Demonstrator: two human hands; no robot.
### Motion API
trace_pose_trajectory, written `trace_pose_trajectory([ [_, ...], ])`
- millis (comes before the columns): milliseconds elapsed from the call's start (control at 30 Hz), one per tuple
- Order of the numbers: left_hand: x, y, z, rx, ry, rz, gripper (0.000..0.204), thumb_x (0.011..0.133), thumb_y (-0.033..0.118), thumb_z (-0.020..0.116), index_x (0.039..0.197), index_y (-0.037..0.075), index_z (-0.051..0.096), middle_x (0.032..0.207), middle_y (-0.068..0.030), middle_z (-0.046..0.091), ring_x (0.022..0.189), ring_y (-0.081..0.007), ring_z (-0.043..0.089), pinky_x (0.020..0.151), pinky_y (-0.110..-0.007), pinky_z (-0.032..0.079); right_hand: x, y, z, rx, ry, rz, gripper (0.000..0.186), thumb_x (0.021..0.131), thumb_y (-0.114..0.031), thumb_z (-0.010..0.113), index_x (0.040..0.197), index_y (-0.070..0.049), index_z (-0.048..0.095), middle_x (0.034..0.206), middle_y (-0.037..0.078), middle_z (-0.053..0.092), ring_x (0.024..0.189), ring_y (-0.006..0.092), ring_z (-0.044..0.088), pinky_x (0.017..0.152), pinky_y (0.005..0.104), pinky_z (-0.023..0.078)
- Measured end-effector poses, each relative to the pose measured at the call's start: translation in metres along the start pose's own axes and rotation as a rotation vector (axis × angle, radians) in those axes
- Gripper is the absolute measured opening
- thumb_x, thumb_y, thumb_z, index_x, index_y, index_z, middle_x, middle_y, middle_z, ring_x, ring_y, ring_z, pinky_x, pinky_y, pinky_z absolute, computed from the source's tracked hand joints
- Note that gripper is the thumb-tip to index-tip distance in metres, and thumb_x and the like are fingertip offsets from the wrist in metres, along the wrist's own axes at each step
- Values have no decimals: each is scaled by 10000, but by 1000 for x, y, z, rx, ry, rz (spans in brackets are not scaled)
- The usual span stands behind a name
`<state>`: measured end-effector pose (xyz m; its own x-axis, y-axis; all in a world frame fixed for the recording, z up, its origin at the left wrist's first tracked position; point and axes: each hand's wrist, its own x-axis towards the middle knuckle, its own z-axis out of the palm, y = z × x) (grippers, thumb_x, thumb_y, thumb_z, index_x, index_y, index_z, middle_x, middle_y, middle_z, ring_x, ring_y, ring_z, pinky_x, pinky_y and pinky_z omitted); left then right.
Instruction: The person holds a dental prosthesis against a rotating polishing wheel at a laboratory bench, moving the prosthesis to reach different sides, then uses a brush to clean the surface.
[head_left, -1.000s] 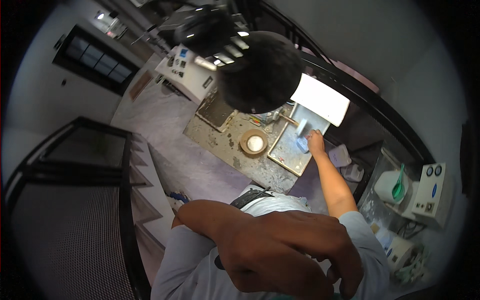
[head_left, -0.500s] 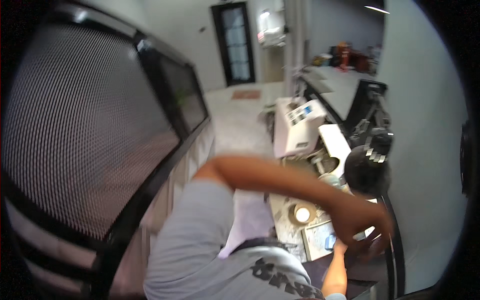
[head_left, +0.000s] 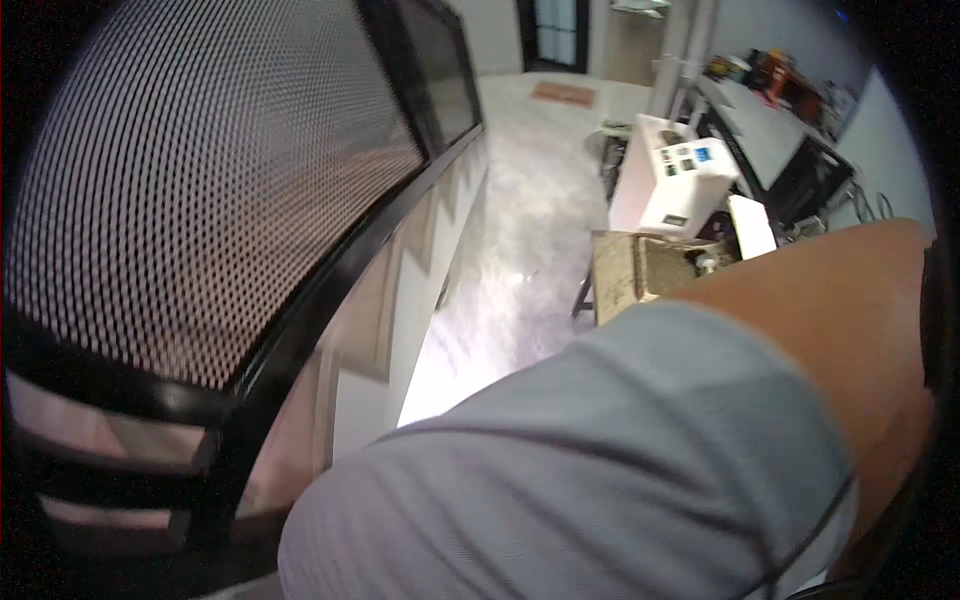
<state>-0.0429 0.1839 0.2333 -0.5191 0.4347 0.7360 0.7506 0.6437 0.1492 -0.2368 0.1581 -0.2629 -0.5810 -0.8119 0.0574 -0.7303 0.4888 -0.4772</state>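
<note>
Grip I cannot tell, neither hand showing. Left, a mesh panel (head_left: 200, 180) is standing; a grey sleeve (head_left: 580, 460) is filling the near middle; far right, a worktop (head_left: 612, 272) is bearing a tray (head_left: 664, 270), seemingly stiff, best held by its rim.

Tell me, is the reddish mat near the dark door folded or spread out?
Spread out: the mat lies flat on the floor, its whole rectangular outline showing.

Head view, downward over grey sleeve (head_left: 580, 440)
</note>
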Motion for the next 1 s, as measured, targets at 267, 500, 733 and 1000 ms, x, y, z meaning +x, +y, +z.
trace_pose_trajectory([
  [267, 18, 12, 18, -82, 28, 94, 216, 788, 235, 624, 879, 40, 613, 886, -121, 636, 711, -238, 592, 652, -354, 453, 5, 12, -5, 40, 72, 54, 75, 734, -4, 525, 738, 18, 597, 774, 201, 603, 707, 334, 584, 664, 387, 464],
  [500, -8, 21, -19, -710, -136, -204, 171, 809, 153, 607, 898, 7, 594, 867, -153, 619, 755, -279, 595, 672, -348, 453, 18, 9, 29, 231, 128, 89, 77, 737, -3, 521, 739, 4, 597, 806, 186, 600, 724, 320, 577, 670, 384, 468],
  [733, -102, 54, -31, -1233, 159, -205, 189, 885, 111, 519, 850, -55, 601, 876, -254, 597, 710, -307, 598, 613, -394, 480, -6, -23, 23, 336, 384, 225, 119, 648, -95, 565, 693, -37, 658, 695, 181, 630, 655, 332, 623, 623, 394, 506],
  [1000, -100, 58, -30, -1486, 379, -65, 172, 883, 140, 533, 850, -10, 611, 878, -243, 595, 709, -331, 592, 596, -412, 469, -3, -45, 9, 314, 171, 660, 45, 701, -138, 669, 703, -101, 694, 759, 167, 652, 755, 303, 650, 705, 379, 513],
])
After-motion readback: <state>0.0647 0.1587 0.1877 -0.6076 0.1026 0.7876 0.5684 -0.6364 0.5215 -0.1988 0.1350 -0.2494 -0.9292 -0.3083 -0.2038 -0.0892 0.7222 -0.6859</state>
